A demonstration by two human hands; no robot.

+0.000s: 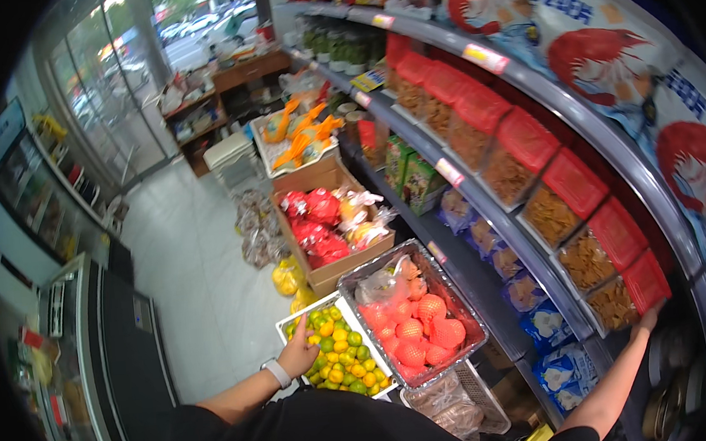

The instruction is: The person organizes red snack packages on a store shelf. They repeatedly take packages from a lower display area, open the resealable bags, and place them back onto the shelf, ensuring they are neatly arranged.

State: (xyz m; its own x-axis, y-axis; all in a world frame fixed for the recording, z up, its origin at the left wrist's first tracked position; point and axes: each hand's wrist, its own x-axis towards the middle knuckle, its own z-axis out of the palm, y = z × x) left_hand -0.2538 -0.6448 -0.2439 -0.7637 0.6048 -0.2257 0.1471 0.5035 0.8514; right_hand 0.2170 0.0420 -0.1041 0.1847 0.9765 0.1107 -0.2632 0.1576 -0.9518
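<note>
My left hand (301, 352), with a pale band on the wrist, hovers over a white crate (388, 394) of green and orange mandarins (344, 357). Its index finger is extended, the fingers are apart, and nothing is in it. Out to the right, my right hand (650, 316) meets the near end of a shelf row of clear tubs with red lids. It is against the nearest red lid (645, 282); its fingers are partly hidden, so I cannot tell whether they grip. Brown snack pieces (611, 303) show through that tub's side.
Beside the mandarins stands a black-lined crate (475, 329) of net-wrapped fruit (431, 332). Beyond it are a cardboard box (332, 278) of bagged fruit and a white crate (271, 165). Shelving (469, 196) runs along the right. Yellow bags (288, 276) lie on the tiled floor (203, 288).
</note>
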